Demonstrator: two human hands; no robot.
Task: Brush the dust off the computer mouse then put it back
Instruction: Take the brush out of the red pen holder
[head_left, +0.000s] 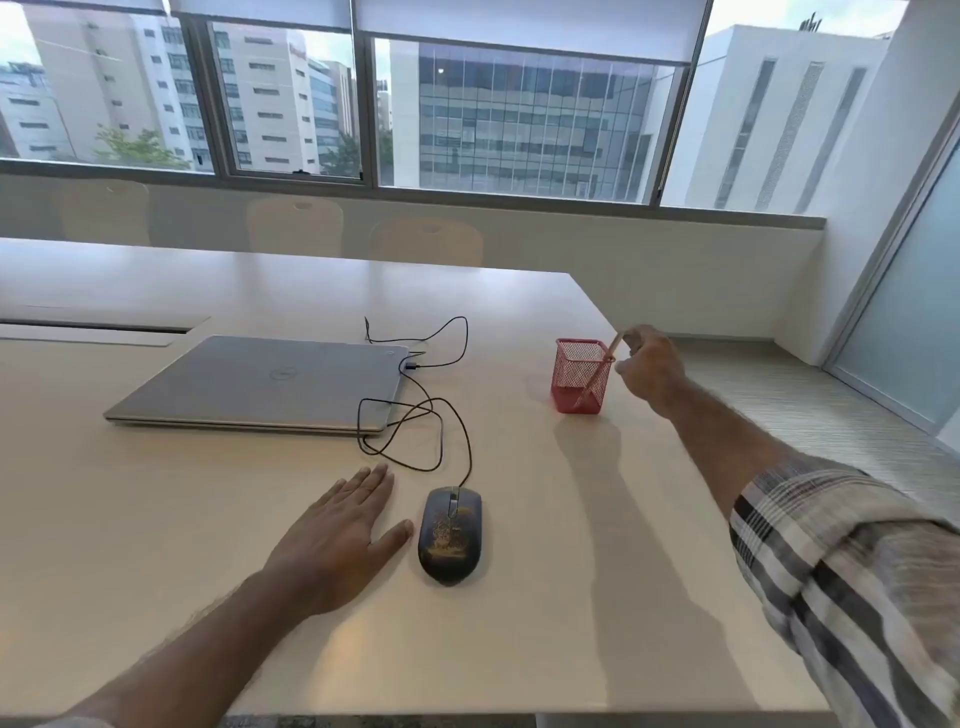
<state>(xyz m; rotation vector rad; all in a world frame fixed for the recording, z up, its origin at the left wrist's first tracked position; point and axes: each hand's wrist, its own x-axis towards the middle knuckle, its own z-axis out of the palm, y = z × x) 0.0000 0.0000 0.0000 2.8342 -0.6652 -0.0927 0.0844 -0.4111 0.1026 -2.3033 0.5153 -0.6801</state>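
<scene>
A dark wired computer mouse (450, 535) with pale dust on its top lies on the white table (545, 597). Its black cable (441, 415) loops back to a shut silver laptop (260, 382). My left hand (337, 530) rests flat and open on the table just left of the mouse, thumb close to it but apart. My right hand (649, 366) reaches to a red mesh pen holder (577, 374) at the right and pinches the top of a thin brush handle (605, 364) that stands slanted inside the holder. The brush's lower end shows only dimly through the mesh.
The table's right edge runs just beyond the holder, with a low ledge (779, 395) past it. A cable slot (93, 327) is set in the table at the far left. Pale chairs (296, 223) stand behind the table under the windows.
</scene>
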